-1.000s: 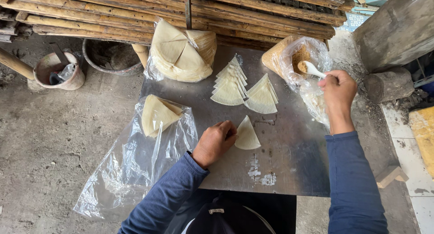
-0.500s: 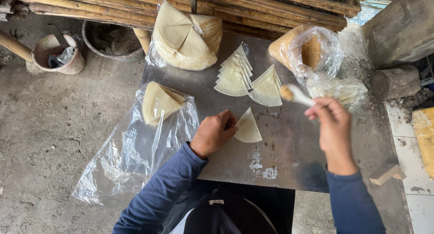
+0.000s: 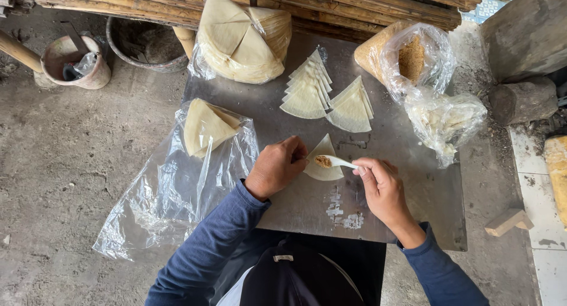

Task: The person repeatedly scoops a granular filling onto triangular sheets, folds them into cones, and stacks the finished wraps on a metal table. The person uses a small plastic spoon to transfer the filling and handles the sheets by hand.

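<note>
A pale wedge-shaped wrapper (image 3: 323, 164) lies on the grey metal tabletop (image 3: 407, 194). My left hand (image 3: 276, 166) presses on its left edge. My right hand (image 3: 383, 191) holds a small white spoon (image 3: 336, 161) carrying brown filling, its bowl over the wrapper's middle. Two fanned rows of the same cut wrappers (image 3: 328, 96) lie just beyond.
A big stack of wrappers in plastic (image 3: 242, 37) sits at the far edge. More wrappers lie in a clear bag (image 3: 204, 129) on the left. A bag of brown filling (image 3: 410, 58) and a bag of pale pieces (image 3: 446, 120) lie right. Bamboo poles (image 3: 354, 2) run behind. Two pots (image 3: 80, 61) stand on the ground.
My right hand has come from the filling bag at the right down to the wrapper, bringing the loaded spoon over it. My left hand stays on the wrapper.
</note>
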